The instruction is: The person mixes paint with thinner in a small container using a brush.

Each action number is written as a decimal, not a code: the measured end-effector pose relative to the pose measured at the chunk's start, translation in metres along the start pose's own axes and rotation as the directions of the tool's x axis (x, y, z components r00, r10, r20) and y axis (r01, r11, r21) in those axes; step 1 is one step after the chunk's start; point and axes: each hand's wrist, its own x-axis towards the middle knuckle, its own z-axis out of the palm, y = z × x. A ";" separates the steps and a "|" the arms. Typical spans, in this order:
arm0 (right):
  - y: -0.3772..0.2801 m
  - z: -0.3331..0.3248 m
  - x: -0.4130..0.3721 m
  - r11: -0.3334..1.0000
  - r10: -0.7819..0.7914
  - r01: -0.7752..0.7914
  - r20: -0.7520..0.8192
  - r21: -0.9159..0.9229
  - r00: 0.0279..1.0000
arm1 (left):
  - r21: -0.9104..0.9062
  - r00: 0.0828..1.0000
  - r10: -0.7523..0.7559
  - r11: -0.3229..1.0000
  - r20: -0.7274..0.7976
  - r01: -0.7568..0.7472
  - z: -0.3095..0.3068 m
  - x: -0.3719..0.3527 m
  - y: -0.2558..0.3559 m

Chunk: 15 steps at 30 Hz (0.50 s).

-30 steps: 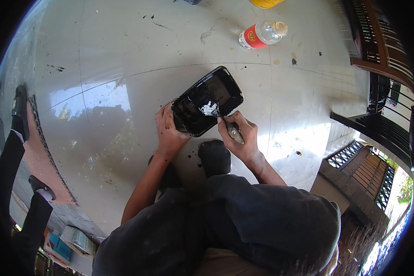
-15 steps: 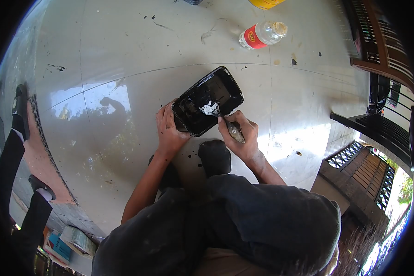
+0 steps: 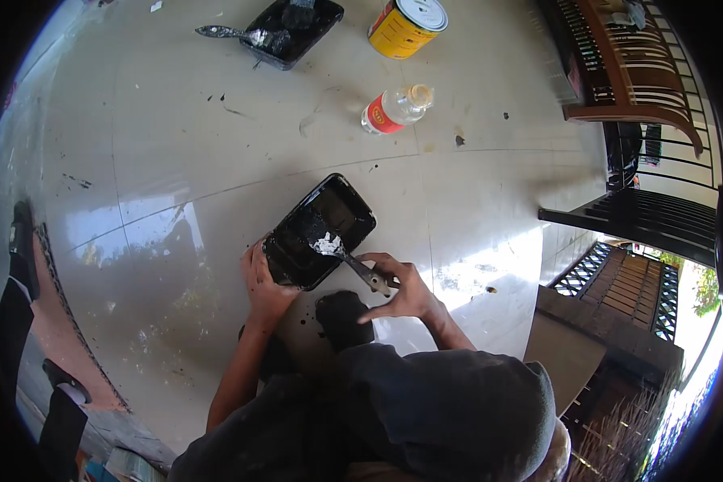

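A black paint tray [image 3: 352, 193], its inside wet with black paint, sits in front of me at a slant. My left hand [image 3: 263, 281] grips its left end, thumb underneath along the near side. In the tray rests a paintbrush [image 3: 360, 271] with a whitish, flaking patch near its head and a worn handle pointing out toward me. My right hand [image 3: 410, 289] is open around the handle's end, with thumb and fingers spread apart and the fingertips right beside the handle.
Farther off stand a clear bottle [image 3: 398, 110] with a red label and a yellow paint can [image 3: 407, 28]. Another black tray [image 3: 321, 36] holds a second brush [image 3: 241, 34]. A wooden bench [image 3: 627, 114] is at right; another person's legs [image 3: 24, 309] show at left.
My right fingers have loosened from the brush handle and spread. The view has tilted up, bringing the second tray and more of the yellow can into sight.
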 end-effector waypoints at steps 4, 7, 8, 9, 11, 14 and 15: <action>0.006 -0.030 0.004 0.945 0.074 -0.069 -0.005 0.321 0.997 | 0.007 1.000 0.017 1.000 -0.012 -0.017 -0.001 0.003 0.005; 0.006 -0.036 0.019 0.941 0.143 -0.124 -0.037 0.315 0.989 | 0.011 1.000 0.011 1.000 -0.010 -0.011 -0.001 0.004 0.006; 0.003 -0.036 0.021 0.937 0.183 -0.162 -0.039 0.309 0.982 | 0.013 1.000 0.015 1.000 -0.014 -0.015 -0.001 0.004 0.007; 0.000 -0.036 0.022 0.965 0.182 -0.168 -0.052 0.201 0.982 | 0.015 1.000 0.018 1.000 -0.016 -0.018 -0.001 0.004 0.008; -0.006 -0.038 0.023 0.984 0.172 -0.175 -0.078 -0.023 0.982 | 0.016 0.999 0.037 0.999 -0.020 -0.037 -0.002 0.003 0.006; -0.004 -0.028 0.020 0.989 0.149 -0.144 -0.209 0.035 0.967 | 0.003 1.000 0.027 1.000 -0.015 -0.027 -0.002 0.004 0.007; -0.001 -0.028 0.020 0.991 0.122 -0.105 -0.247 0.084 0.961 | -0.002 1.000 0.018 1.000 -0.008 -0.018 -0.003 0.004 0.007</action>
